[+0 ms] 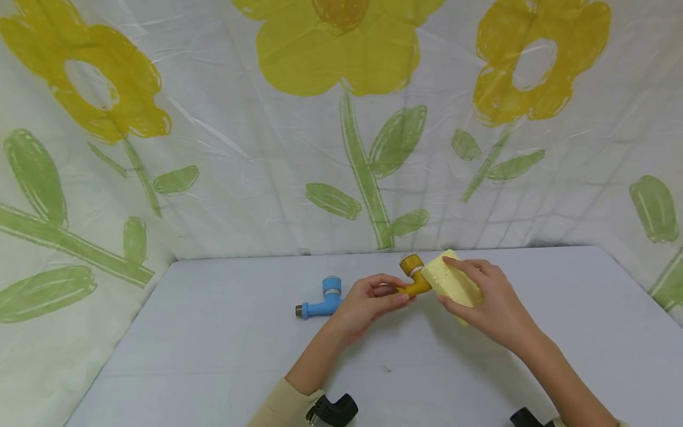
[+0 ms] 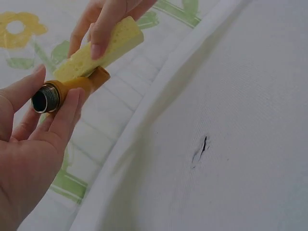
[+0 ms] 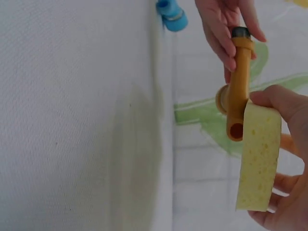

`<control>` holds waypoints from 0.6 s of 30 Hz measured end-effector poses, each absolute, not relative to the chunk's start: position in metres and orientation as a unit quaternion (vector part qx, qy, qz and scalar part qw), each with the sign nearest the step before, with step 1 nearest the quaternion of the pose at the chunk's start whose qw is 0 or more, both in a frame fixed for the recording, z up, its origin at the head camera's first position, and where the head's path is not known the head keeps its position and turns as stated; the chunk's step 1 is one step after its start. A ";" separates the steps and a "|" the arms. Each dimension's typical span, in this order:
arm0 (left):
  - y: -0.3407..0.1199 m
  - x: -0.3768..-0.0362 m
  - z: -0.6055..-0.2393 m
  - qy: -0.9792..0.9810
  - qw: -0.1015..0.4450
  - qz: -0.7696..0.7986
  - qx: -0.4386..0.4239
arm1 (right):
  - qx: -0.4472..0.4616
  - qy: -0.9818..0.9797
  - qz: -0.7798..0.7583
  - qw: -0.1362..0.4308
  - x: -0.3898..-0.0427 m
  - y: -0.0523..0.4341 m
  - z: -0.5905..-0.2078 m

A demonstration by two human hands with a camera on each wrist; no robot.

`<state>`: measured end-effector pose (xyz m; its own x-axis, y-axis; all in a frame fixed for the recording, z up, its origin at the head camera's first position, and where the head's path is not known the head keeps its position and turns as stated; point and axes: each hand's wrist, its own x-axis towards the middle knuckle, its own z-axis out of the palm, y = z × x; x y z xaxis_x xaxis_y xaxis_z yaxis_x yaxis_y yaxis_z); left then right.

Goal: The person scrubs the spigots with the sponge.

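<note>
Orange plastic bent pipe piece (image 1: 413, 277), middle of frame, pinched by left hand (image 1: 368, 302). Yellow holey sponge block (image 1: 452, 281) gripped by right hand (image 1: 488, 302), touching pipe. Blue bent pipe piece (image 1: 322, 298) lying left on grey table (image 1: 213, 344).

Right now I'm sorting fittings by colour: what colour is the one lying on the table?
Blue fitting, with a metal threaded end; clearest in the head view.

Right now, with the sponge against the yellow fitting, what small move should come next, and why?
Probably a short stroke of the sponge along the yellow elbow fitting. The right hand presses the sponge's edge against the fitting's elbow end, while the left hand holds the threaded end above the table, so it is steadied for wiping. The blue fitting lies apart, untouched.
</note>
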<state>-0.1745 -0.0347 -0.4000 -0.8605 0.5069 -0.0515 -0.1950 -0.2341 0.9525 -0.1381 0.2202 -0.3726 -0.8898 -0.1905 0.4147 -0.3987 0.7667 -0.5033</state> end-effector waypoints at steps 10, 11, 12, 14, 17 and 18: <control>-0.035 -0.176 -0.403 0.547 0.239 0.789 0.145 | 0.162 -0.921 0.310 0.171 -0.138 0.220 -0.374; -0.035 -0.176 -0.403 0.544 0.240 0.791 0.145 | 0.162 -0.920 0.312 0.173 -0.138 0.220 -0.374; -0.035 -0.176 -0.403 0.542 0.241 0.792 0.144 | 0.159 -0.919 0.315 0.175 -0.138 0.220 -0.375; -0.036 -0.176 -0.403 0.537 0.244 0.795 0.144 | 0.152 -0.917 0.321 0.182 -0.138 0.221 -0.375; -0.036 -0.176 -0.404 0.532 0.249 0.796 0.143 | 0.142 -0.912 0.328 0.201 -0.137 0.219 -0.375; -0.036 -0.176 -0.404 0.531 0.250 0.797 0.144 | 0.141 -0.910 0.330 0.208 -0.137 0.218 -0.375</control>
<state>-0.1765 -0.0362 -0.4039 -0.8329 0.5522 -0.0361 -0.2460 -0.3111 0.9180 -0.1367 0.2177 -0.3754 -0.8737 -0.1189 0.4718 -0.3940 0.7419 -0.5425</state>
